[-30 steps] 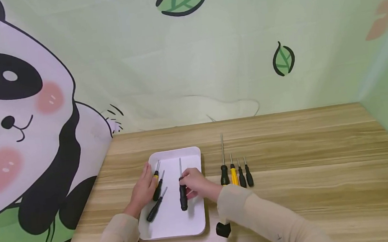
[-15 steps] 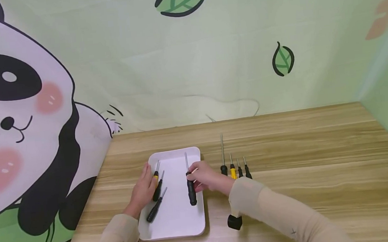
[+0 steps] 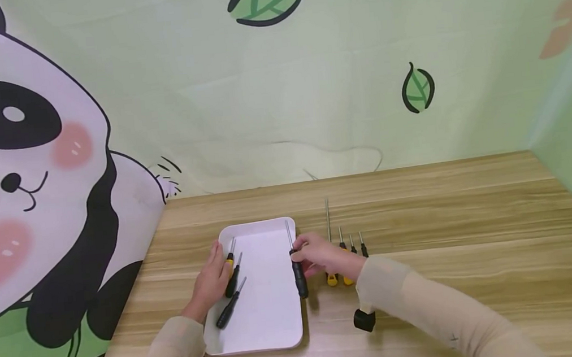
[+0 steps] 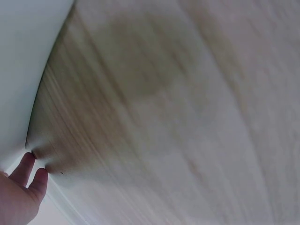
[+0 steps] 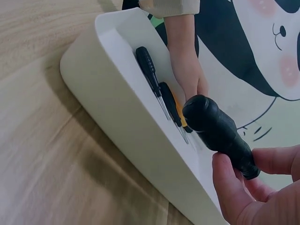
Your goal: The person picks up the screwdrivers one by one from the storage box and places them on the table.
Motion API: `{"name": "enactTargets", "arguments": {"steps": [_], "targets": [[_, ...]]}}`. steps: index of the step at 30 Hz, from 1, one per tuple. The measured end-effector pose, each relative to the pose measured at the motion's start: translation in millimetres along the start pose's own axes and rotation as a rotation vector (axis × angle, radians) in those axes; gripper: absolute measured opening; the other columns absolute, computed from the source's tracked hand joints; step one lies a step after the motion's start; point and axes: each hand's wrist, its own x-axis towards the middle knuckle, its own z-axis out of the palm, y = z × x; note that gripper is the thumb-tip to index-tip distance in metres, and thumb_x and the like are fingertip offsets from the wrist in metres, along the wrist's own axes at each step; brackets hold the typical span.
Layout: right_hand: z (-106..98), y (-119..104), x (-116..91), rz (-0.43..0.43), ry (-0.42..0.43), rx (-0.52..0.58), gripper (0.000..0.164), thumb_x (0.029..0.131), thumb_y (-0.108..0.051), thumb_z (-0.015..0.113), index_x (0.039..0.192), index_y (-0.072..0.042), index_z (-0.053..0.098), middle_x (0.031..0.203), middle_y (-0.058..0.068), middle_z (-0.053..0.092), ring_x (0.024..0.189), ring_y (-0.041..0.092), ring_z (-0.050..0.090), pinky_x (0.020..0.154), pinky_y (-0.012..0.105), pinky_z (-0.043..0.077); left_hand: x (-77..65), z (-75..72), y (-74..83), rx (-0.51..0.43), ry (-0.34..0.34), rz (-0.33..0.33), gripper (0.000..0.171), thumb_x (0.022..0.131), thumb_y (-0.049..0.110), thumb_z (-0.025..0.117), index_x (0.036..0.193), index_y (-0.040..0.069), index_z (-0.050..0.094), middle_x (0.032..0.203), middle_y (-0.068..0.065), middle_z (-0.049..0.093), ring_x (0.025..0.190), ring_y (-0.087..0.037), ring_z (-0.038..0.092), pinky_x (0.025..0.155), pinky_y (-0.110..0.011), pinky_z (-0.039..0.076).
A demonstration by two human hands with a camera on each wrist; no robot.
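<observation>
My right hand [image 3: 318, 253] pinches a black-handled screwdriver [image 3: 298, 274] over the right rim of a white tray [image 3: 273, 327], its shaft pointing away. Fingers and thumb meet near the shaft end of the grip, and the thick butt faces the camera in the right wrist view. My left hand [image 3: 213, 278] rests along the tray's left rim, fingers extended, thumb side reaching inside. Two of its fingers [image 4: 38, 183] show in the left wrist view. Inside, along the left wall, lie a black screwdriver [image 3: 228, 313], another black screwdriver [image 3: 234, 280] and a yellow-and-black screwdriver [image 3: 230, 257], partly covered by the hand.
Right of the tray, several screwdrivers stand side by side on the wooden table [image 3: 449, 232], including a long-shafted screwdriver [image 3: 332, 279] and a yellow screwdriver [image 3: 347, 280]; my right arm partly covers them. Behind the table hangs a panda-and-leaf backdrop [image 3: 350, 99].
My right hand has carried the black screwdriver rightward, from over the tray's middle to its right rim. The left hand, the tray and the other screwdrivers have stayed in place.
</observation>
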Motion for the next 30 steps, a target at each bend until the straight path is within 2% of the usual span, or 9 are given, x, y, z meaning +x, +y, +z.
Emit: {"name": "enactTargets", "arguments": {"steps": [15, 30], "targets": [[-39, 10, -4, -0.015, -0.008, 0.046, 0.029, 0.085, -0.005, 0.053, 0.111, 0.002, 0.044, 0.09, 0.013, 0.055, 0.064, 0.017, 0.054, 0.058, 0.032, 0.053, 0.5, 1.2, -0.7, 0.004, -0.009, -0.009, 0.055, 0.094, 0.021, 0.035, 0.139, -0.003, 0.016, 0.148, -0.016, 0.013, 0.131, -0.034, 0.024, 0.102, -0.05, 0.026], [-84, 17, -7, 0.006, 0.035, 0.046, 0.029, 0.085, -0.005, 0.052, 0.111, 0.002, 0.041, 0.084, 0.008, 0.053, 0.062, 0.015, 0.054, 0.057, 0.028, 0.052, 1.0, 0.5, -0.7, 0.014, -0.015, -0.013, 0.055, 0.094, 0.021, 0.035, 0.139, -0.003, 0.016, 0.147, -0.017, 0.013, 0.131, -0.034, 0.024, 0.102, -0.049, 0.025]]}}
